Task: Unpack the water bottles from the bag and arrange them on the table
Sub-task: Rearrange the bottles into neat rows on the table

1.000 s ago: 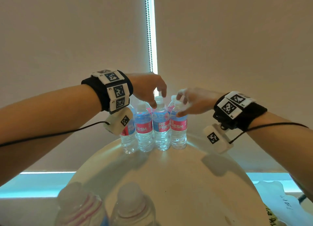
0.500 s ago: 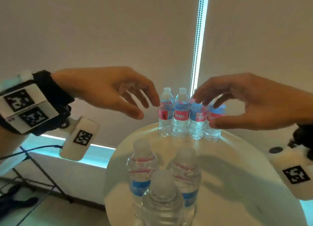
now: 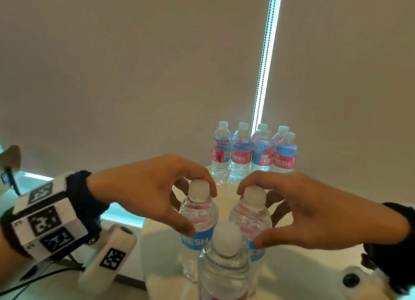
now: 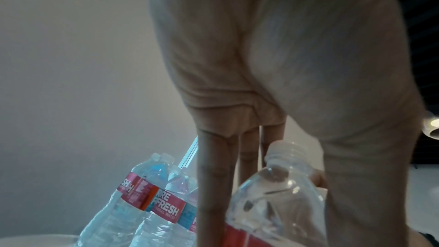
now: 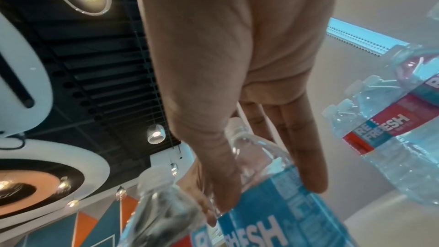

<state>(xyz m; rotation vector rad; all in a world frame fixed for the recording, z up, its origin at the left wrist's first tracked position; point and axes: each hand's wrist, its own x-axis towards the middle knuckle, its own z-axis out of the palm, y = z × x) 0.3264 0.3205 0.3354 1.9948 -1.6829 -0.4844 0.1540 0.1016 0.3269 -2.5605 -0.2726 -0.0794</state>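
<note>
Three water bottles stand close together at the near side of the round white table. My left hand curls round the left bottle, fingers behind its neck and thumb on its shoulder. My right hand wraps the right bottle, thumb on the blue label. The third bottle stands untouched in front of them. The left wrist view shows fingers beside the held bottle. In the right wrist view the thumb presses on the blue label. No bag is in view.
Several bottles with pink and blue labels stand packed in rows at the table's far edge, against a beige roller blind. A bead chain hangs behind them. The table's left edge drops off beside my left wrist.
Both hands have drawn back from the far group of bottles to the near trio. Each now has its fingers round one of the near bottles.
</note>
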